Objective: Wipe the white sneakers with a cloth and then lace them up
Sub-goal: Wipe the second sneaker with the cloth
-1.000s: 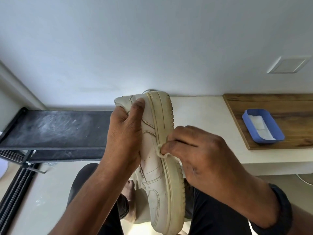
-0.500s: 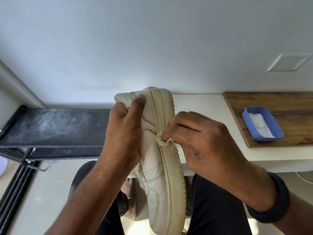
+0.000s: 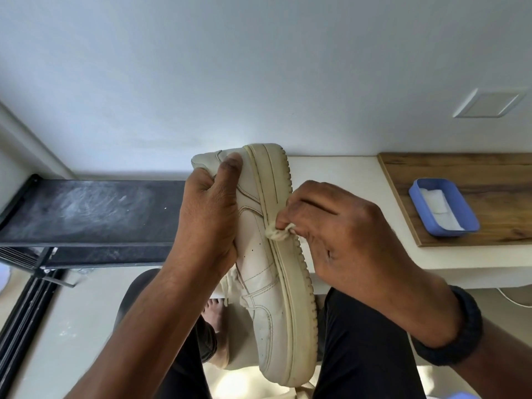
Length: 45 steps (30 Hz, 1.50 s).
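Observation:
I hold one white sneaker [image 3: 267, 298] on its side above my lap, its yellowed sole edge facing right. My left hand [image 3: 207, 220] grips its upper from the left, thumb lying along the side near the far end. My right hand [image 3: 336, 234] pinches a small bunched cloth [image 3: 277, 232] and presses it against the seam where the upper meets the sole. Most of the cloth is hidden under my fingers. A second sneaker does not show.
A blue tray [image 3: 463, 217] holding white folded cloth sits on a wooden board [image 3: 506, 180] at the right of a white counter [image 3: 345, 174]. A black metal shelf [image 3: 86, 214] stands at left. My legs in dark trousers are below.
My right hand with the cloth has slid along the sole seam toward the far end of the sneaker. My left hand keeps the same grip.

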{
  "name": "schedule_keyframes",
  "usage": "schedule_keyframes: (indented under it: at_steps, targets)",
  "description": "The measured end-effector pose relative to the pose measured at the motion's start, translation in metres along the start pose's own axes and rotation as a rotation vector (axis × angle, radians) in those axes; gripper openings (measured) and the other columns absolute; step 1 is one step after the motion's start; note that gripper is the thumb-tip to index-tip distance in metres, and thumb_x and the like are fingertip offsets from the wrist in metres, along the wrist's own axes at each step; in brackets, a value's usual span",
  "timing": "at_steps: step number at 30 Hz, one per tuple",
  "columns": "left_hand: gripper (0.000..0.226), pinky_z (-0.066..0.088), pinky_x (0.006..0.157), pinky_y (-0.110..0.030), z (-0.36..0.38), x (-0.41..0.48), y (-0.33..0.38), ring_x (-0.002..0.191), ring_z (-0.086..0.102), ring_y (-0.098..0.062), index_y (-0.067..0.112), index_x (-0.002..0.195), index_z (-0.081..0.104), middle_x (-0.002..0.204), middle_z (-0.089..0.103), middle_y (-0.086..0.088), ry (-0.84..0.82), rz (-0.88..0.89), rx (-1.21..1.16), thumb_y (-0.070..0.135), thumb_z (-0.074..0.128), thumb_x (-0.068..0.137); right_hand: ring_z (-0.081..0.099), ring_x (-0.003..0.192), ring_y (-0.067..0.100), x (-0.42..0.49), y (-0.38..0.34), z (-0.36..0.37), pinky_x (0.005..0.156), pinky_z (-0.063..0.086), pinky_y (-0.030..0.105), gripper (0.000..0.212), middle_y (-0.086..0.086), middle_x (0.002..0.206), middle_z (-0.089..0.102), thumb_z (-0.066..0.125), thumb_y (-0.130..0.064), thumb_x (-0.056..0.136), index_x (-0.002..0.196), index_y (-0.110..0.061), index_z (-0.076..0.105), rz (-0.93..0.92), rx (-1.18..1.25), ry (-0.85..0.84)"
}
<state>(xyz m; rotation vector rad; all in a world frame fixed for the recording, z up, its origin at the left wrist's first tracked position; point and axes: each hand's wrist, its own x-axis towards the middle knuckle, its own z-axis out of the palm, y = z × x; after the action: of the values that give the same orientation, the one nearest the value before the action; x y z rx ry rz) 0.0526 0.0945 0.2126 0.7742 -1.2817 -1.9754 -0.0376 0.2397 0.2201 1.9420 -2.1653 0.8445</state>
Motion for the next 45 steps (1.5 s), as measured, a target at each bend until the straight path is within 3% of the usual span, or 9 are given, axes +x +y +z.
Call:
schedule_keyframes:
  at_steps: [3, 10, 16, 22, 27, 34, 39, 45]
  targets:
    - [0.024, 0.056, 0.064, -0.032, -0.001, 0.003, 0.000, 0.070, 0.067, -0.019, 0.002, 0.101, 0.062, 0.076, 0.067, -0.009, 0.012, 0.011, 0.031, 0.023, 0.053, 0.104, 0.066, 0.086, 0.015, 0.000, 0.000, 0.004, 0.069, 0.060, 0.031, 0.022, 0.001, 0.097, 0.067, 0.070, 0.004, 0.081, 0.098, -0.009, 0.075, 0.012, 0.032, 0.011]
    - [0.024, 0.057, 0.064, -0.032, -0.007, 0.011, 0.000, 0.070, 0.069, -0.018, 0.006, 0.090, 0.064, 0.073, 0.068, -0.005, 0.054, -0.008, 0.016, 0.024, 0.054, 0.104, 0.067, 0.088, 0.011, -0.010, -0.005, 0.004, 0.073, 0.060, 0.028, 0.031, -0.001, 0.099, 0.068, 0.076, 0.011, 0.076, 0.099, -0.011, 0.076, -0.003, 0.107, -0.078]
    - [0.033, 0.058, 0.058, -0.028, -0.007, 0.012, -0.002, 0.063, 0.070, -0.013, 0.010, 0.077, 0.065, 0.065, 0.071, -0.001, 0.080, -0.024, -0.032, 0.019, 0.051, 0.105, 0.065, 0.090, 0.009, -0.016, -0.007, -0.001, 0.073, 0.060, 0.029, 0.033, -0.005, 0.100, 0.067, 0.071, 0.010, 0.076, 0.097, -0.015, 0.076, -0.037, 0.097, -0.182]
    - [0.036, 0.057, 0.059, -0.030, -0.005, 0.011, -0.006, 0.062, 0.065, -0.018, 0.011, 0.072, 0.063, 0.063, 0.065, -0.004, 0.058, -0.042, -0.021, 0.018, 0.051, 0.105, 0.065, 0.082, 0.014, -0.003, -0.002, 0.005, 0.065, 0.060, 0.033, 0.032, -0.002, 0.097, 0.066, 0.076, 0.010, 0.076, 0.098, -0.013, 0.073, 0.033, 0.041, -0.127]
    - [0.032, 0.055, 0.057, -0.030, -0.003, 0.011, -0.003, 0.062, 0.063, -0.017, 0.011, 0.076, 0.061, 0.064, 0.061, -0.003, 0.038, -0.013, 0.006, 0.020, 0.050, 0.105, 0.066, 0.081, 0.017, 0.006, -0.002, 0.007, 0.066, 0.060, 0.033, 0.031, 0.001, 0.096, 0.067, 0.074, 0.012, 0.077, 0.098, -0.011, 0.074, 0.046, 0.056, -0.089]
    - [0.031, 0.054, 0.058, -0.027, -0.007, 0.017, -0.003, 0.060, 0.063, -0.014, 0.011, 0.077, 0.061, 0.063, 0.063, -0.002, 0.092, -0.019, -0.023, 0.019, 0.050, 0.105, 0.063, 0.084, 0.013, -0.014, -0.015, -0.001, 0.068, 0.060, 0.031, 0.031, 0.001, 0.095, 0.067, 0.073, 0.009, 0.074, 0.097, -0.012, 0.075, -0.034, 0.015, -0.181]
    - [0.028, 0.056, 0.058, -0.027, -0.009, 0.021, -0.004, 0.061, 0.068, -0.014, 0.008, 0.081, 0.062, 0.064, 0.068, -0.002, 0.139, -0.046, -0.058, 0.018, 0.051, 0.104, 0.061, 0.085, 0.015, -0.027, -0.019, -0.004, 0.062, 0.060, 0.032, 0.031, 0.001, 0.098, 0.066, 0.076, 0.004, 0.071, 0.098, -0.013, 0.073, -0.065, -0.057, -0.254]
    - [0.021, 0.060, 0.056, -0.028, -0.010, 0.030, -0.005, 0.064, 0.074, -0.014, 0.005, 0.093, 0.065, 0.071, 0.075, -0.004, 0.190, -0.232, -0.165, 0.019, 0.055, 0.104, 0.062, 0.083, 0.015, -0.009, -0.006, -0.006, 0.065, 0.058, 0.035, 0.033, -0.001, 0.097, 0.064, 0.070, 0.011, 0.076, 0.098, -0.013, 0.073, 0.040, -0.033, -0.158]
